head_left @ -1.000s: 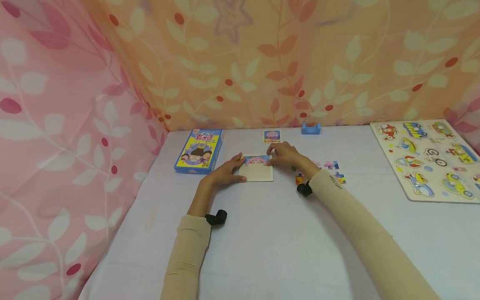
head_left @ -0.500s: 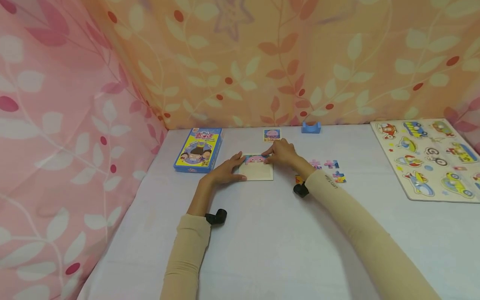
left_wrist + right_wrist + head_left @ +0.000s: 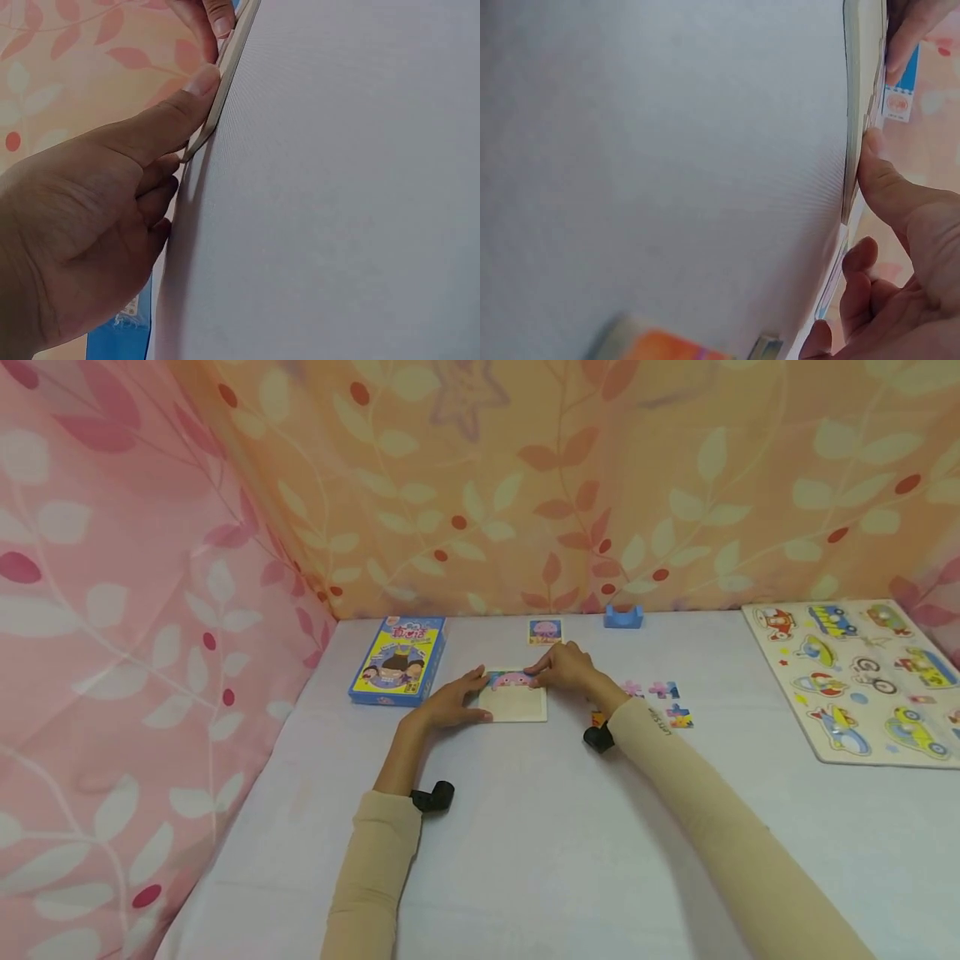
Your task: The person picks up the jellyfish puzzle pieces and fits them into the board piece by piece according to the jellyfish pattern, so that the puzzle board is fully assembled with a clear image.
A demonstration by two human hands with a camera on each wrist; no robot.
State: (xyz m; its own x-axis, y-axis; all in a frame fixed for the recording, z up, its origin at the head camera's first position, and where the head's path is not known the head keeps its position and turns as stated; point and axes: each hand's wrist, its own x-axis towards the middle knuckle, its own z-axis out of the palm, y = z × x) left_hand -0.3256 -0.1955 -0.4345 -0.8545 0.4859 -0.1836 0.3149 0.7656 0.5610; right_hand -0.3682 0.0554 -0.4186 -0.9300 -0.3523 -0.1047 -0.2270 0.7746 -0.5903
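A small square puzzle tray [image 3: 513, 706] lies on the table, its upper strip filled with joined puzzle pieces [image 3: 508, 679] showing part of a pink creature's face; the lower part is bare pale board. My left hand [image 3: 447, 703] holds the tray's left side, thumb at the near corner and fingers toward the far corner. In the left wrist view its thumb [image 3: 196, 86] lies along the tray's rim. My right hand [image 3: 564, 668] pinches the puzzle piece at the tray's far right corner, mostly covering it. The right wrist view shows that thumb [image 3: 881, 176] down on the tray's top.
Several loose puzzle pieces [image 3: 663, 690] lie right of the tray, partly behind my right wrist. A picture card [image 3: 545, 631] and a blue holder [image 3: 623, 617] stand at the back. A blue-yellow box [image 3: 397, 662] sits left, a vehicle puzzle board [image 3: 858, 685] far right.
My right hand has shifted slightly left and settled at the tray's far right corner, covering more of the strip's end. My left hand and the tray have stayed in place.
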